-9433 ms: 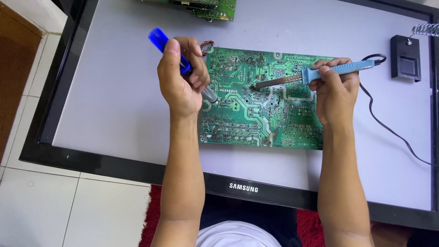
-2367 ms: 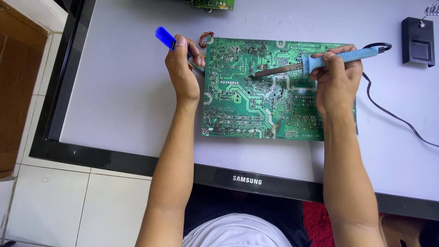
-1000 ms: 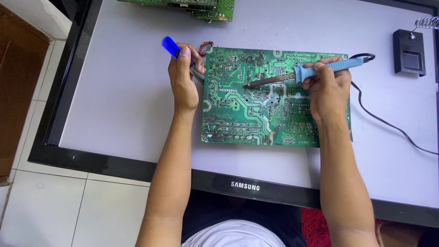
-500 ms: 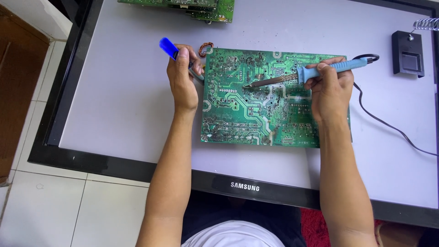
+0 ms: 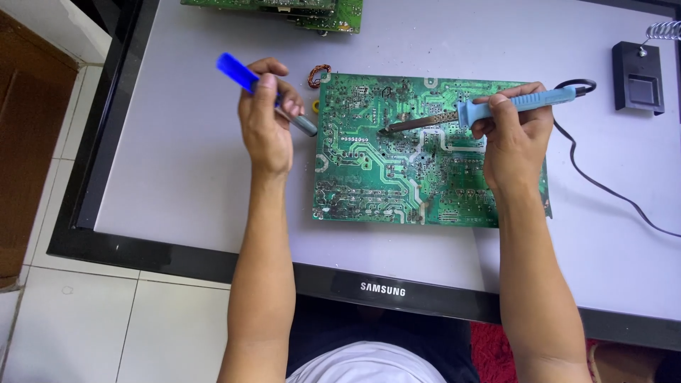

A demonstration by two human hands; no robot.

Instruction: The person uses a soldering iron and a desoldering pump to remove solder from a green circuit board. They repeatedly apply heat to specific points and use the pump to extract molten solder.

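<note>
While gripped: soldering iron, desoldering pump.

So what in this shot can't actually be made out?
Head view:
- Soldering iron tip: too small to tell whether it touches the circuit board.
- Blue desoldering pump: its middle is hidden by the left hand.
- Second board: cut off by the top edge.
- Cord: leaves at the right edge.
</note>
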